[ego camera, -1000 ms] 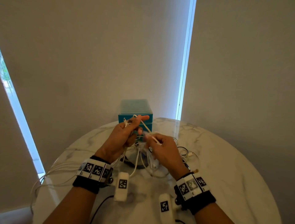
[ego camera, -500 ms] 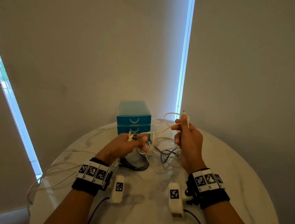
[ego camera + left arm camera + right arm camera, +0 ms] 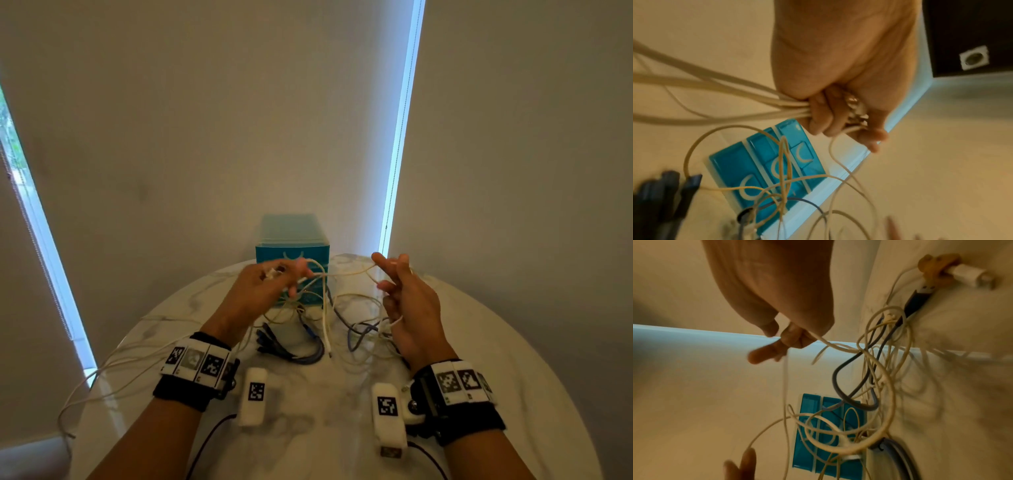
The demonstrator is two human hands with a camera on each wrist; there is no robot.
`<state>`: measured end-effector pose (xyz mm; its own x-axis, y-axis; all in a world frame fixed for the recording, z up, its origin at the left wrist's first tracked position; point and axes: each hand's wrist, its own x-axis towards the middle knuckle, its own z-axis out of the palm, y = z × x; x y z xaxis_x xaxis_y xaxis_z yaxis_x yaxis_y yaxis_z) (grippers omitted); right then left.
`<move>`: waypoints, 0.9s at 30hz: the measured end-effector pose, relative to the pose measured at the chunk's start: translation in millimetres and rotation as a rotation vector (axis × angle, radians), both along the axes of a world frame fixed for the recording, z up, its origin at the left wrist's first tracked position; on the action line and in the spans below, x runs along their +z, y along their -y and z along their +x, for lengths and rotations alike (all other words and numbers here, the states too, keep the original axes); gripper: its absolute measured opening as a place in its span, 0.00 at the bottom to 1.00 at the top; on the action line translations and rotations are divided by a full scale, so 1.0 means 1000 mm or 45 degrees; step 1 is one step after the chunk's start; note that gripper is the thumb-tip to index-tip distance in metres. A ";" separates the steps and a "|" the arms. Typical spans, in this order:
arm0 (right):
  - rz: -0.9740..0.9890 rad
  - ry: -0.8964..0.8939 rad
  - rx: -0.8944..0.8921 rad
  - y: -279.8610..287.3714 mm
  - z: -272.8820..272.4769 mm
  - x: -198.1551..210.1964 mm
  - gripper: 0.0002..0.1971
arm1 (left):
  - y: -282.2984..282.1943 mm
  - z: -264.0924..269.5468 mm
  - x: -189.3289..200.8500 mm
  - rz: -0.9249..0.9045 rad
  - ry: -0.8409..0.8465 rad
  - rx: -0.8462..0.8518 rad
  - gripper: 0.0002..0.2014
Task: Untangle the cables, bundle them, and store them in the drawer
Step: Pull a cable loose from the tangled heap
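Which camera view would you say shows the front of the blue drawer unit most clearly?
The left wrist view: the blue drawer unit shows three drawer fronts with curved handles, crossed only by thin cream cables. In the head view the left hand hides much of it; in the right wrist view cables cover it.

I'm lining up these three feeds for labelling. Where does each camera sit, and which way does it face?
Head: worn on the head, looking forward and down at the round marble table; both forearms show.
Left wrist: looks along the left hand, whose grip bunches white cables.
Right wrist: looks along the right hand, which pinches a thin white cable.
Shared: all three views show the teal plastic drawer unit.
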<state>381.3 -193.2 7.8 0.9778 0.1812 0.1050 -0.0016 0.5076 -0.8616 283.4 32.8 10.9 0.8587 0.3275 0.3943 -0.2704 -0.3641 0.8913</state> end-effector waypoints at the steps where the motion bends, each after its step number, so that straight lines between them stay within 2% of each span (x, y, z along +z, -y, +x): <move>1: -0.045 -0.024 0.000 0.001 0.003 -0.003 0.14 | -0.004 0.001 0.001 -0.157 0.072 0.037 0.20; 3: -0.122 -0.049 0.007 0.000 0.005 -0.011 0.09 | -0.010 0.003 0.000 -0.426 0.170 0.069 0.19; 5: -0.153 0.010 -0.013 -0.005 0.007 -0.015 0.15 | -0.014 0.005 -0.001 -0.584 0.201 0.097 0.17; 9: -0.217 0.128 -0.155 -0.007 -0.005 -0.002 0.22 | -0.014 0.008 -0.002 -0.710 0.252 0.021 0.16; 11: -0.306 0.168 -0.170 -0.005 -0.009 0.004 0.18 | -0.013 0.008 0.000 -0.705 0.276 -0.028 0.17; 12: -0.328 0.181 -0.130 -0.004 -0.010 0.006 0.15 | -0.011 0.006 0.002 -0.678 0.276 -0.051 0.17; 15: -0.345 0.218 0.015 -0.006 -0.016 0.010 0.24 | -0.003 0.003 0.005 -0.489 0.214 -0.144 0.16; 18: -0.402 0.206 0.223 -0.013 -0.021 0.011 0.26 | 0.007 -0.003 0.004 -0.172 0.074 -0.285 0.17; 21: -0.363 0.082 0.388 -0.019 -0.025 0.006 0.29 | 0.018 -0.013 0.007 0.139 -0.107 -0.485 0.14; 24: -0.358 0.103 0.376 -0.018 -0.023 0.000 0.20 | 0.025 -0.016 0.006 0.300 -0.266 -0.686 0.09; 27: -0.312 0.173 0.194 -0.013 -0.014 0.000 0.11 | 0.023 -0.013 0.002 0.362 -0.257 -0.633 0.10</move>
